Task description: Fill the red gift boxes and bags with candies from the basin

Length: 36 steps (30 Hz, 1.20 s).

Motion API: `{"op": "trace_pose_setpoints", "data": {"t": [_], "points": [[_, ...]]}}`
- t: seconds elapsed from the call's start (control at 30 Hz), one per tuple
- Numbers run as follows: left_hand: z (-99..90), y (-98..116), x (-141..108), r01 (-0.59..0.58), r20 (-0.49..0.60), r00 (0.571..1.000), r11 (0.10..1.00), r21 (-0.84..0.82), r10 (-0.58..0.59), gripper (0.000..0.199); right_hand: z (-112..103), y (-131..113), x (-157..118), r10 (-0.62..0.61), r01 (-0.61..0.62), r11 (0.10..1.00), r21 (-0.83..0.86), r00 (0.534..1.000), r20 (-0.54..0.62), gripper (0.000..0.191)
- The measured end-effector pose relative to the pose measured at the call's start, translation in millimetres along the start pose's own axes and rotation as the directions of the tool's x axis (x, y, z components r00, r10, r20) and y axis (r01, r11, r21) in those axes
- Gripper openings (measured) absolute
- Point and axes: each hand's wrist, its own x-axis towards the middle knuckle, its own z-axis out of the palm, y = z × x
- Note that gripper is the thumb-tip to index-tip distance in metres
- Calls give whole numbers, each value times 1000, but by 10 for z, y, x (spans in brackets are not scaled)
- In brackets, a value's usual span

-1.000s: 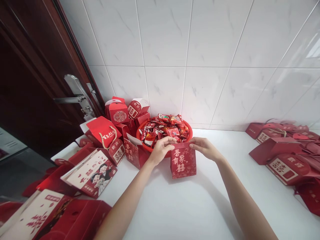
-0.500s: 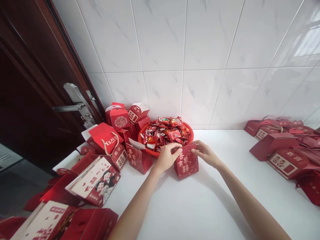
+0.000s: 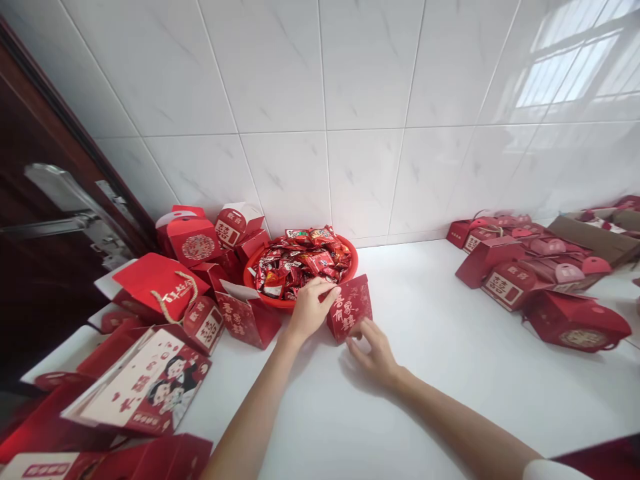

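A small red candy box [image 3: 357, 301] with pale lettering stands, slightly tilted, on the white table in front of the candy basin. My left hand [image 3: 311, 310] pinches its upper left edge between thumb and fingers. At the box's lower front corner is my right hand [image 3: 374, 355], its fingers bent and the thumb apart from them; the fingertips are at the printed face, and I cannot tell whether they press on it. Behind, a red plastic basin [image 3: 354, 267] is heaped with red-wrapped candies [image 3: 300, 260]. A matching box [image 3: 245, 317] with its top open stands left of my left hand.
Many red and white gift boxes [image 3: 150, 387] crowd the left side. More closed red boxes [image 3: 510, 280] are grouped at the right, with a brown carton [image 3: 590, 233] behind them. A tiled wall [image 3: 365, 180] rises at the back; a dark door with a metal handle [image 3: 75, 220] is at far left.
My right hand has left the box's top right edge and moved down to its lower front. My left hand still grips the top. The view has swung to the right.
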Motion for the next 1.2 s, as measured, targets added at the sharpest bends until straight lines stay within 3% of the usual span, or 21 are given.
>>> {"op": "trace_pose_setpoints", "data": {"t": [0.13,0.27,0.37,0.57,0.9,1.07,1.2], "points": [[82,24,-45,-23,-43,999,999,27,24,22,-126,194,83,110,-123,990,-69,981,-158,15],[275,61,-119,-62,-96,993,998,29,65,22,-153,380,91,133,-197,963,-187,942,-307,72],[413,77,-168,-112,-159,980,993,37,116,23,-123,468,79,129,-199,949,-244,953,-274,102],[505,61,-223,-174,-220,957,980,97,191,23,-56,461,37,118,-179,937,-300,971,-209,132],[588,99,-286,-153,-256,950,982,113,177,24,-43,371,-5,290,-316,934,-170,943,-162,128],[602,136,-475,3,-169,986,999,-33,-9,24,-105,338,-15,354,-364,929,-60,925,-135,125],[508,150,-766,122,-95,987,985,-119,-133,44,-175,272,29,364,-369,929,-21,924,-114,117]]}}
